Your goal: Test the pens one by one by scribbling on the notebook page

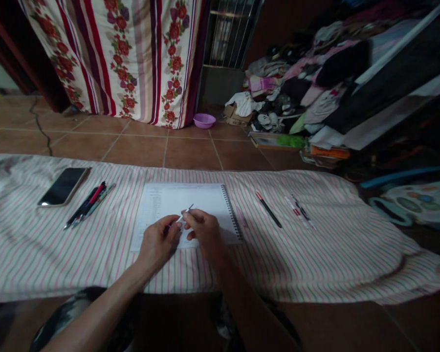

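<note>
Above an open spiral notebook (205, 195), both my hands are pinched on a slim white pen (183, 213). My left hand (159, 240) grips its lower end, and my right hand (202, 226) has thumb and fingers closed near its upper part. The pen is tilted, with a thin dark point sticking up past my right fingers. Whether the pen is in one piece I cannot tell, as fingers cover part of it. Faint writing or a printed column shows along the notebook's left side; its spiral binding runs down the right.
The striped cloth (315, 269) also carries a phone (64, 187), a bunch of several pens (90, 205), a black pen with an orange end (268, 209) and slim white-and-red pens (298, 212). Beyond lie a purple basin (204, 121), a floral curtain (143, 58) and piled clothes (293, 88).
</note>
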Demonstrator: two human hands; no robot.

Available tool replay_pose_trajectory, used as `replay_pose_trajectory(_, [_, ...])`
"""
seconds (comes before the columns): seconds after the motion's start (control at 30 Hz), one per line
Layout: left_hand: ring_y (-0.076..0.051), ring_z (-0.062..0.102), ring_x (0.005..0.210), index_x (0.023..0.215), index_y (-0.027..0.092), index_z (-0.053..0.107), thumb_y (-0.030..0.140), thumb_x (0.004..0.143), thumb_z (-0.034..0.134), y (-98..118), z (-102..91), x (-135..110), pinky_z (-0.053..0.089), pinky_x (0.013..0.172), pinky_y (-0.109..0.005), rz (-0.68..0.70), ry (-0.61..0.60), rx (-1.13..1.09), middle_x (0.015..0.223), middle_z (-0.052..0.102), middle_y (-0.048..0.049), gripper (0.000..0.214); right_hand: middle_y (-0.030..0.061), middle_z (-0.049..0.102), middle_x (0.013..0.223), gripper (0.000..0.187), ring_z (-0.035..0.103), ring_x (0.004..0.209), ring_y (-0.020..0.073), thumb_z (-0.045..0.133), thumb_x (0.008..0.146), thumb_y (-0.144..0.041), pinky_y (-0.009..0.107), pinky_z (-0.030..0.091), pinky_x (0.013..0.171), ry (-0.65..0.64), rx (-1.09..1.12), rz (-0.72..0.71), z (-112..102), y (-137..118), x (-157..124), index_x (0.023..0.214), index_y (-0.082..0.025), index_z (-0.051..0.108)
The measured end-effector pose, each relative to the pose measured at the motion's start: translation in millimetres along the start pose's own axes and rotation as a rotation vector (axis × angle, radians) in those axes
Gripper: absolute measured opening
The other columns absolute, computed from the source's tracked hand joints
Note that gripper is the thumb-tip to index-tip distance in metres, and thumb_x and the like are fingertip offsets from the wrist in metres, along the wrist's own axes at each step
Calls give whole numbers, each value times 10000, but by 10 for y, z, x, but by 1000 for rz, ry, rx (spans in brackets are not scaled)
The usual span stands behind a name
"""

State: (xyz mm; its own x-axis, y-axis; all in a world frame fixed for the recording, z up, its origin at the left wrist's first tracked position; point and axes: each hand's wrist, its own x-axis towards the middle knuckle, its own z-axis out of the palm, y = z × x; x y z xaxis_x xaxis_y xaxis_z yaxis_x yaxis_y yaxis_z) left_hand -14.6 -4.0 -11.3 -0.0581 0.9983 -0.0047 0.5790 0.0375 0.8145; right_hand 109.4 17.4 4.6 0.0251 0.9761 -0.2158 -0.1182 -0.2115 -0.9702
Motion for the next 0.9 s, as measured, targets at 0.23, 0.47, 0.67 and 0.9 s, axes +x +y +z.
replay_pose_trajectory(0.23, [-169, 605, 716, 1013, 192, 633, 392, 813, 481, -29, 12, 17, 473, 677, -282, 48, -33, -23, 831, 683, -33, 321, -16, 540, 568, 252, 489, 487, 78, 639, 668, -376, 163, 400, 364, 63, 13, -59, -225, -92, 103, 742, -136, 658])
replay_pose_trajectory(0.47, [-179, 613, 767, 1021, 198, 631, 379, 844, 446, -16, 18, 24, 471, 706, -292, 111, -39, 84, 870, 680, -41, 314, 3, 576, 653, 286, 548, 595, 103, 651, 654, -397, 152, 391, 379, 128, 54, -67, -393, -91, 177, 782, -142, 665])
replay_pose_trajectory(0.67, [-207, 576, 861, 1033, 200, 650, 340, 877, 405, -52, -50, 65, 455, 771, -312, 336, 7, 369, 888, 664, -67, 322, 25, 626, 769, 281, 596, 643, 116, 642, 669, -402, 153, 392, 393, 164, 93, -95, -557, -142, 244, 802, -154, 638])
replay_pose_trajectory(0.9, [-204, 542, 845, 1009, 204, 669, 339, 863, 463, -176, -33, 137, 464, 724, -305, 400, 150, 462, 894, 605, -74, 286, 17, 653, 755, 245, 581, 614, 77, 651, 670, -378, 146, 435, 471, 193, 176, -64, -607, -55, 347, 766, -153, 635])
